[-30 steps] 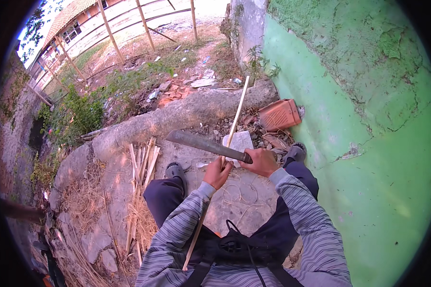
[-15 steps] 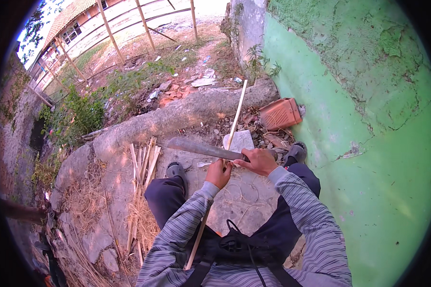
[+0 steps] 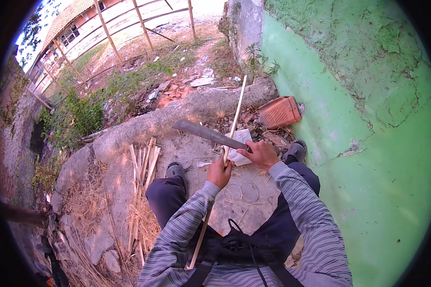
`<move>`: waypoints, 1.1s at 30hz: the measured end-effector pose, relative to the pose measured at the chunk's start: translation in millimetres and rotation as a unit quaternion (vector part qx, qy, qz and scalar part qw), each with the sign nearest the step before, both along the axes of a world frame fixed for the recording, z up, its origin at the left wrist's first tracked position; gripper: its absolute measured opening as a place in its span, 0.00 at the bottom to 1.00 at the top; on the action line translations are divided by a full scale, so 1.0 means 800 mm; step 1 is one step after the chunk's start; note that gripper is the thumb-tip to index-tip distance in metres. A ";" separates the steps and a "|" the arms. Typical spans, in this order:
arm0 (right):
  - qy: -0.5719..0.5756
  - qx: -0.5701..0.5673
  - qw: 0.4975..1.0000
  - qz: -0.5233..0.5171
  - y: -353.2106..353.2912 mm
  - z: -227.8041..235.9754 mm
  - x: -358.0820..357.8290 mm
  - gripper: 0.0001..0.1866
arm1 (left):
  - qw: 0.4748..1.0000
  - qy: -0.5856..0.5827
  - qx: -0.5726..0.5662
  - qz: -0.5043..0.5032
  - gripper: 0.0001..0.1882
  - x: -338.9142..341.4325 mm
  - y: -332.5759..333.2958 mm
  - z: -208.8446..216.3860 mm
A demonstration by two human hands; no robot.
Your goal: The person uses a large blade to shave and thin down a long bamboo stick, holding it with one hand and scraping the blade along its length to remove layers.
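Left grip (image 3: 220, 173) curled closed, right grip (image 3: 263, 154) clenched slightly farther forward, forearms (image 3: 299, 196) angled inward, knees (image 3: 162, 197) spread

The left sleeve (image 3: 184, 229) and right sleeve (image 3: 313, 215) I see are grey with thin, wavy dark stripes, each ending in a plain grey cuff (image 3: 210, 189); from these come a bare left hand (image 3: 219, 173) and a bare right hand (image 3: 263, 155). Dark navy trousers (image 3: 164, 200) lead to grey clogs (image 3: 175, 171) at the far end. Nearer my camera, black straps (image 3: 201, 272) cross the striped shirt front (image 3: 237, 274), with a thin dark cord (image 3: 252, 259) hanging there.
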State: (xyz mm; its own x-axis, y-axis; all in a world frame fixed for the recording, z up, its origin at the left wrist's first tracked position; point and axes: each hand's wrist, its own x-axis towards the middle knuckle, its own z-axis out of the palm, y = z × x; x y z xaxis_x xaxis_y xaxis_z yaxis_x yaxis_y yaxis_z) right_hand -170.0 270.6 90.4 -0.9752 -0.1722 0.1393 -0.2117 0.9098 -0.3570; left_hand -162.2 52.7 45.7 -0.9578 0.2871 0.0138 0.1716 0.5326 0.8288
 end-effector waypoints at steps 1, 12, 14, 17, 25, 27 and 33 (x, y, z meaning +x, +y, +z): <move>0.001 0.000 1.000 -0.002 0.003 -0.001 -0.005 0.38 | 1.000 0.010 0.017 -0.003 0.16 0.002 -0.001 0.000; 0.005 0.009 1.000 0.016 -0.002 -0.005 -0.005 0.37 | 0.997 0.078 -0.008 0.022 0.14 0.007 -0.013 -0.022; 0.014 -0.017 1.000 -0.016 0.007 -0.006 -0.014 0.37 | 0.996 0.080 -0.037 0.021 0.15 0.009 -0.011 -0.015; 0.024 -0.043 0.998 -0.039 0.012 -0.006 -0.014 0.37 | 0.995 0.072 -0.068 0.012 0.14 0.009 -0.012 -0.016; 0.018 -0.028 0.996 0.080 -0.002 -0.024 0.004 0.38 | 0.998 0.061 0.018 -0.007 0.14 0.013 -0.020 -0.015; 0.001 -0.047 0.999 0.002 0.012 -0.017 -0.009 0.37 | 0.998 0.049 0.028 -0.007 0.14 0.020 -0.019 -0.006; 0.002 -0.067 0.997 -0.034 0.022 -0.021 -0.017 0.37 | 0.998 0.052 0.012 -0.020 0.15 0.022 -0.017 -0.001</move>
